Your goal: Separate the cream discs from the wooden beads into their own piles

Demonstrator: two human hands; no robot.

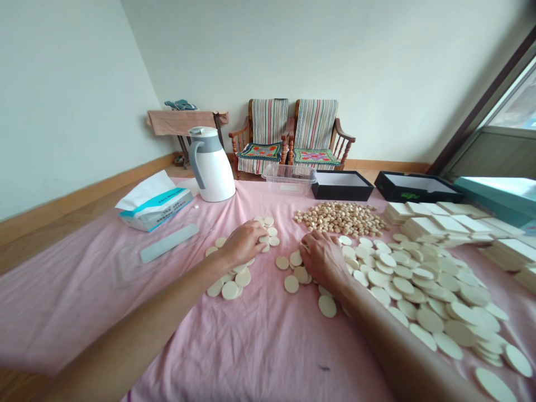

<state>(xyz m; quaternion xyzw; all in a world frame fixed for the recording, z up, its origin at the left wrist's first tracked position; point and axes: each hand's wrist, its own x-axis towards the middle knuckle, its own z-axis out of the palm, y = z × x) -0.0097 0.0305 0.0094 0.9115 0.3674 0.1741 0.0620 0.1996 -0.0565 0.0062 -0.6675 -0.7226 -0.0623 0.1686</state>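
Note:
My left hand (243,243) lies palm down over a loose group of flat cream discs (268,230), its fingers on them. More discs (230,290) spread below the wrist. My right hand (322,258) rests among a wide spread of the same discs (419,293), its fingertips at a disc's edge near the middle of the pink cloth (251,346). Both palms hide whatever lies beneath them. A heap of smaller, thicker beige discs (339,218) lies just beyond my right hand.
Stacks of cream rectangular pads (435,228) stand at right, behind them black open boxes (341,185) and a teal box (494,195). A clear plastic tub (288,178), white jug (211,164), tissue pack (154,207) and plastic sleeve (154,251) stand on the cloth.

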